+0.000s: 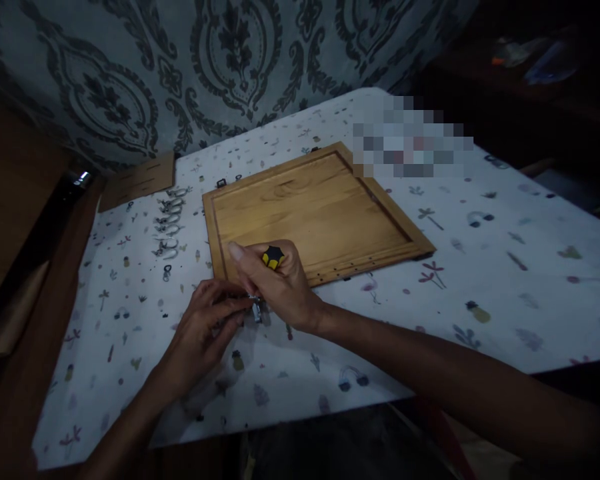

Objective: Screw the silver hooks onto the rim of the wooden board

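Head view showed both hands working close together at the near left corner of a wooden panel [305, 207], which lay flat on the tabletop [390, 350]. The right hand [285, 287] was closed around a tool [273, 257], whose black and yellow handle end stuck up out of the fist, its thumb pointing away toward the panel; the tool's lower part was hidden by the fingers. Just below that grip was a small shiny metal piece [257, 311], at the fingertips of the left hand [210, 320]. That hand was bent with its fingers bunched toward the piece, but whether they pinched it or only rested against it could not be told, nor whether the two hands touched. The panel had a darker groove inside its border and a line of small dark holes along its near edge. To its left, metal fittings [169, 223] stood in a row on the printed white cover, with a small clip [167, 273] at the near end. Beyond them lay a sheet of cardboard [145, 180], close to a patterned backdrop [240, 60]. A blurred patch covered whatever was beyond the panel's right side.
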`<state>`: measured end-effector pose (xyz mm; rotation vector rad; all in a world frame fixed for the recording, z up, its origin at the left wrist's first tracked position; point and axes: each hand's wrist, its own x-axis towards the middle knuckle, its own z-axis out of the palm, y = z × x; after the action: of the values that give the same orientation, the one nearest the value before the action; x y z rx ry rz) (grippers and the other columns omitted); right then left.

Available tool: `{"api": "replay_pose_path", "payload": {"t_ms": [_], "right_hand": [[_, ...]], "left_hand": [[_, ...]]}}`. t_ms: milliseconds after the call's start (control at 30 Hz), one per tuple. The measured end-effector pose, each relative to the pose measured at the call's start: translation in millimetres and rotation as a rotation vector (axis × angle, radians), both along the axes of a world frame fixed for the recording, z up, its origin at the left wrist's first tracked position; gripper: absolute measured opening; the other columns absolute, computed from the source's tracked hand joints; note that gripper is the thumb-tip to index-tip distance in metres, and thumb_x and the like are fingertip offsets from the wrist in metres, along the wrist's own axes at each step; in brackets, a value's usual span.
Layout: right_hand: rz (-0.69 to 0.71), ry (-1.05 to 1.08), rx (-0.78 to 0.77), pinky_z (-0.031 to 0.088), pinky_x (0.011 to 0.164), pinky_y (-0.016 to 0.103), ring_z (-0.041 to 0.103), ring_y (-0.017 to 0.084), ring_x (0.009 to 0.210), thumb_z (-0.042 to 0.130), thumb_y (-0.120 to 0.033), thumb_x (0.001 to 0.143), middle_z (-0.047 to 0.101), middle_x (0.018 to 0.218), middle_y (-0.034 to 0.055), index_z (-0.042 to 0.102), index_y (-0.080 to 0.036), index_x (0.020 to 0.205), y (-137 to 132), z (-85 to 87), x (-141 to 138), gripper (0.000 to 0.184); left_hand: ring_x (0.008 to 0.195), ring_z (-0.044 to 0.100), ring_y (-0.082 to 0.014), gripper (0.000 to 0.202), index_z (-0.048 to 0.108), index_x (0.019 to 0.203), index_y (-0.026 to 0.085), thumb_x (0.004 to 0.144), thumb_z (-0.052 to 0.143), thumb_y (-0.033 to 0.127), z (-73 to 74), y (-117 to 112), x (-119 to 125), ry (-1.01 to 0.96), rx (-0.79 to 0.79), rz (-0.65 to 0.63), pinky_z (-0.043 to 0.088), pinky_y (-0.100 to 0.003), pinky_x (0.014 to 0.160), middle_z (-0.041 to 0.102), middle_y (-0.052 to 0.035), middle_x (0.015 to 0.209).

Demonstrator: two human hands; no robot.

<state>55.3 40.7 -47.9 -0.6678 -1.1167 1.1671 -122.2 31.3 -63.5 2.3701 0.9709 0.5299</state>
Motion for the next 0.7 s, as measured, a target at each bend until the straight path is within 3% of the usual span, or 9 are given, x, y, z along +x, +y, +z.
{"api": "replay_pose_path", "payload": {"t_ms": [333,500,700], "right_hand": [[0.001,-0.022,-0.006,0.030,0.045,0.023,0.035,0.005,0.043,0.057,-0.053,0.094,0.037,0.044,-0.0067,0.039,-0.019,0.045,-0.8,0.6,1.6,0.062],[0.004,-0.013,0.007,0.029,0.044,0.023,0.035,0.005,0.043,0.057,-0.042,0.096,0.037,0.044,-0.0072,0.040,-0.019,0.046,-0.2,-1.8,0.8,0.057],[-0.009,-0.018,-0.009,0.031,0.045,0.023,0.036,0.005,0.043,0.058,-0.055,0.093,0.038,0.044,-0.0068,0.041,-0.019,0.046,-0.5,-2.6,0.3,0.062]], "left_hand": [[0.112,0.056,-0.0219,0.024,0.072,0.113,0.029,0.098,0.056,0.018,-4.0,2.7,-0.5,-0.100,-0.074,0.034,0.047,-0.039,0.098,0.066,-0.0050,0.113],[0.109,0.056,-0.0237,0.024,0.071,0.115,0.027,0.099,0.055,0.020,-3.8,-2.3,-2.2,-0.047,0.046,0.054,0.048,-0.041,0.095,0.067,-0.0066,0.110],[0.109,0.053,-0.0243,0.027,0.068,0.120,0.025,0.099,0.053,0.018,-6.0,-6.2,1.2,0.039,0.176,0.020,0.046,-0.043,0.095,0.064,-0.0081,0.114]]}}
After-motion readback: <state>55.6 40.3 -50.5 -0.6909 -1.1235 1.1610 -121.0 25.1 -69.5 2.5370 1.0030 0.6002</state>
